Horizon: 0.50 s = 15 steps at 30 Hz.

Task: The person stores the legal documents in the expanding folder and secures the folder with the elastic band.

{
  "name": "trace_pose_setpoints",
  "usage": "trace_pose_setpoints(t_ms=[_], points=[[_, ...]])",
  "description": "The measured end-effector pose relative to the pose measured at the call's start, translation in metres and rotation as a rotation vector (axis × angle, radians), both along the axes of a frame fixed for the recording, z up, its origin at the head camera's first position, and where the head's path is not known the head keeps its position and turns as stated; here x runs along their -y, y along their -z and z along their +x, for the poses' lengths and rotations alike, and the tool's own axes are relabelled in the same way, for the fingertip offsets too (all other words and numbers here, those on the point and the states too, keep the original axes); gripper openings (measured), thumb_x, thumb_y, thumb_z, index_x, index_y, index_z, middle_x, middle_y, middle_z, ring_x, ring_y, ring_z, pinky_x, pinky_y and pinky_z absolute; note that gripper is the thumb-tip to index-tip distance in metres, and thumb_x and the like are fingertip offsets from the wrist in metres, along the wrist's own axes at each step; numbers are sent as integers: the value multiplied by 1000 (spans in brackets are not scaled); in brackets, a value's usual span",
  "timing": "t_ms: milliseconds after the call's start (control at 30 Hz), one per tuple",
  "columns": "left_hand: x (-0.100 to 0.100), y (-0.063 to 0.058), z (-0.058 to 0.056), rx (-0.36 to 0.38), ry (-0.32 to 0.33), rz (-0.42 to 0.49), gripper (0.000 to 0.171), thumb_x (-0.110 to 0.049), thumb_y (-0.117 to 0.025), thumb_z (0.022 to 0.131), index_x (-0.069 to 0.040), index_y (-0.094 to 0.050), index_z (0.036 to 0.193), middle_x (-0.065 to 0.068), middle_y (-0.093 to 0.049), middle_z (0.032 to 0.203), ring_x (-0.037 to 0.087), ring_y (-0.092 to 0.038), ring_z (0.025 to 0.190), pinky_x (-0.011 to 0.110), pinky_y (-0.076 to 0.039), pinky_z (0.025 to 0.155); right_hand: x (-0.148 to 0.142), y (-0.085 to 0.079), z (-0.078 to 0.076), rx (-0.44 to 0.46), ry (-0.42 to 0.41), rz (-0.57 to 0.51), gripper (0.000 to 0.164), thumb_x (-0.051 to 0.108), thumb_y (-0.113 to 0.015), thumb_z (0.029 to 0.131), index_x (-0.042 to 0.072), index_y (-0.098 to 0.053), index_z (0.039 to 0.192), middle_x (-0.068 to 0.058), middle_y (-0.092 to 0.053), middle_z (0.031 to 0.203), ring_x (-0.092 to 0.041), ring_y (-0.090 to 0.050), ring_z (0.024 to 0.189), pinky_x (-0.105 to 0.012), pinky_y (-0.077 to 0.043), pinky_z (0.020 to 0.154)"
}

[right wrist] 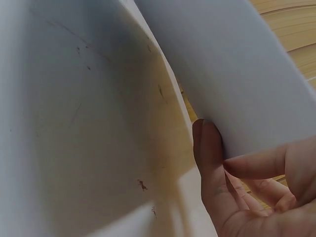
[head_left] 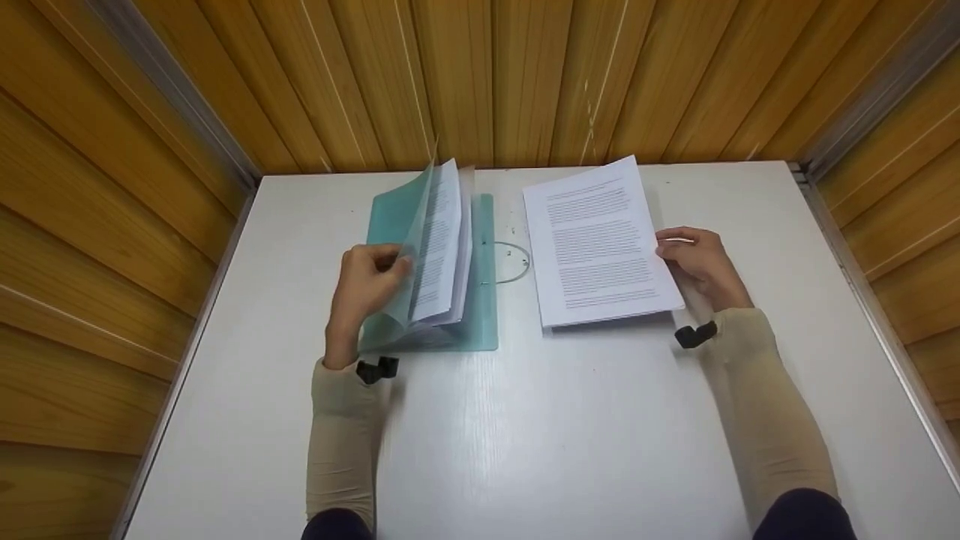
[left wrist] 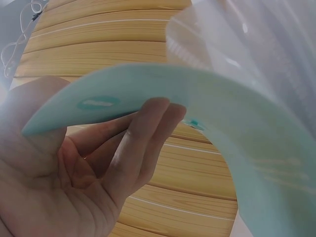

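Observation:
On the table lies a teal plastic folder (head_left: 491, 322), its front cover (left wrist: 207, 98) lifted and bent over. My left hand (head_left: 369, 281) grips that cover at its free edge, thumb on one side and fingers on the other. Printed sheets (head_left: 442, 247) stand partly raised inside the folder, beside the cover. From the folder's right edge a thin curved loop (head_left: 527, 262) sticks out. My right hand (head_left: 697, 259) pinches the right edge of a sheaf of printed paper (head_left: 600, 247), which is tilted up off the table; its blank underside shows in the right wrist view.
A white table (head_left: 540, 435) carries both the folder and the paper. Wood-patterned panels (head_left: 525, 82) enclose it at the back and on both sides. Small dark marks (right wrist: 142, 184) show on the white surface under the paper.

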State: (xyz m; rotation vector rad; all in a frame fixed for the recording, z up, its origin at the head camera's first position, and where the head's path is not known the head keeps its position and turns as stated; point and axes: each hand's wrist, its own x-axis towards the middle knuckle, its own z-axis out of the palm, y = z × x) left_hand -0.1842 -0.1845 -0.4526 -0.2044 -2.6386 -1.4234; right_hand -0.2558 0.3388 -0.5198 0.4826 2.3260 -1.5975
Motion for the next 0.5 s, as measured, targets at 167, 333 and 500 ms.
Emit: trace_pose_setpoints(t_ms=[167, 333, 500], points=[[1, 2, -1, -9, 5, 11, 27, -9, -67, 98, 1, -81, 118, 17, -81, 105, 25, -72, 86, 32, -55, 74, 3, -3, 4, -37, -14, -36, 49, 8, -65, 104, 3, -56, 152, -6, -70, 125, -8, -69, 97, -20, -57, 82], [2, 2, 0, -8, 7, 14, 27, -10, -68, 98, 2, -80, 118, 17, -81, 106, 24, -75, 89, 28, -55, 76, 7, -5, 7, -53, -12, -71, 47, 5, -66, 103, 1, -58, 149, 6, -74, 108, -7, -71, 93, -21, -58, 80], [3, 0, 2, 5, 4, 27, 27, -10, -68, 98, 2, -80, 119, 17, -81, 105, 23, -72, 86, 26, -54, 73, 12, -5, 8, -53, -2, -114, 46, 4, -65, 103, 2, -58, 149, 8, -74, 104, -7, -73, 91, -22, -59, 78]])
